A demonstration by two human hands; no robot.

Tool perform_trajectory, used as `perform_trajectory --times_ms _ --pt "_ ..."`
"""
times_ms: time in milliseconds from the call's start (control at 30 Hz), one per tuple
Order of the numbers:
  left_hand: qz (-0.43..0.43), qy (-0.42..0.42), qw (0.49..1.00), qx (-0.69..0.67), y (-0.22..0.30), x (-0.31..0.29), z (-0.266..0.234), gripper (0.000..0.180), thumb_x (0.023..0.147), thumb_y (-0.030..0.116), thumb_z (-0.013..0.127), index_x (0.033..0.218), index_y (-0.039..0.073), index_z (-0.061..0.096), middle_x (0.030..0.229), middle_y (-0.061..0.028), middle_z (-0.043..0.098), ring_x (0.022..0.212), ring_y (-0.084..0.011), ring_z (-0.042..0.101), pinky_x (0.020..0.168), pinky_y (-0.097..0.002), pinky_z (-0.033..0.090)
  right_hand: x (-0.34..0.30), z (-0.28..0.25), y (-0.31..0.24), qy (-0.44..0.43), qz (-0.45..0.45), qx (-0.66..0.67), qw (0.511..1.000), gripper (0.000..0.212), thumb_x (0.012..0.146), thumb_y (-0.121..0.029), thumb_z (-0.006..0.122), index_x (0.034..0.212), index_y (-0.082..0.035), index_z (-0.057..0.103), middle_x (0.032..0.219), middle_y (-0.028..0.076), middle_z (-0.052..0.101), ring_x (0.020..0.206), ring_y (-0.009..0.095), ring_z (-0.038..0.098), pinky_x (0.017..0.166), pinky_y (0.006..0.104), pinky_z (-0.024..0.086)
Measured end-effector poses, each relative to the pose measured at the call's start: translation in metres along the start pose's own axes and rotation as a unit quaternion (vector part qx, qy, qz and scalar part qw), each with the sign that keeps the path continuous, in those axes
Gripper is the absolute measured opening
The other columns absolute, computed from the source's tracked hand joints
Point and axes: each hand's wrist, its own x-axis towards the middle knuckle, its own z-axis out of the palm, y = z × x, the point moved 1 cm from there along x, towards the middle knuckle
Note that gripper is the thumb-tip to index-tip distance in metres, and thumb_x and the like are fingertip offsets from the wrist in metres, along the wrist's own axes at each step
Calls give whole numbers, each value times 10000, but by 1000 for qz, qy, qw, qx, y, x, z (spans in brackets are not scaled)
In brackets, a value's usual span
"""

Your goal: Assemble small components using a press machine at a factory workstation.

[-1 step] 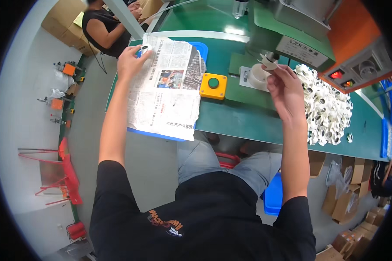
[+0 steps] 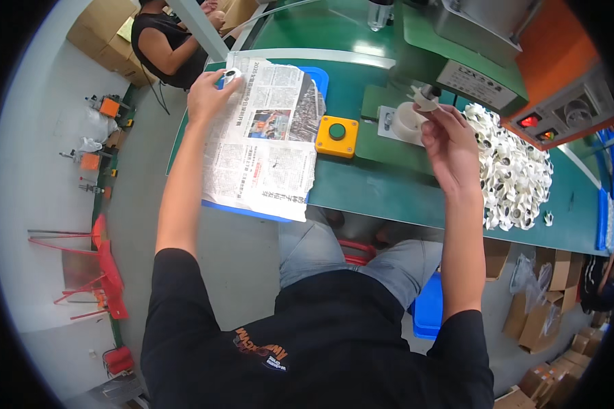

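At the far left corner of the newspaper sheet (image 2: 280, 174), my left hand (image 2: 208, 99) pinches a small white plastic part (image 2: 232, 73) with a dark round centre. My right hand (image 2: 450, 146) is raised on the other side, fingers closed on a white finned plastic part (image 2: 425, 101). That part is right at the dark tip of the green press (image 2: 416, 51), above a round white fixture (image 2: 408, 123). Whether it touches the tip I cannot tell. My right fingers partly cover the fixture. Between my hands is a yellow box with a green push button (image 2: 336, 136).
A large heap of white finned parts (image 2: 515, 167) lies right of my right hand. Under the newspaper is a blue tray (image 2: 249, 213). An orange control box (image 2: 559, 102) overhangs the heap. Another person (image 2: 167, 44) sits at the far left. Cardboard boxes (image 2: 545, 317) stand low right.
The whole picture has shifted slightly. The white part in my left hand shows a little more fully; both hands stay nearly in place.
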Motion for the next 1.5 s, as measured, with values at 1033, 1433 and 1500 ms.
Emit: perform_trajectory --times_ms 1033,1433,1500 --pt "163 144 976 16 61 -49 4 448 896 251 767 1239 -27 689 1266 -199 680 1219 -379 628 1057 -447 493 -75 -72 -2 117 -339 -631 688 265 896 -112 741 1125 8 684 1133 157 691 1071 331 650 942 413 515" --pt "364 -20 929 -67 189 -164 10 454 862 19 708 1312 -33 680 1152 -186 734 1085 -370 650 971 -446 501 -77 -76 11 86 -349 -721 592 353 836 -131 796 1139 18 694 1200 177 640 1094 383 616 947 465 511" --pt "368 -30 927 -62 192 -165 10 434 862 9 702 1294 -32 692 1112 -175 743 1025 -364 642 943 -443 507 -78 -77 9 71 -326 -728 599 336 842 -144 795 1125 14 706 1197 169 642 1094 381 616 952 460 513"
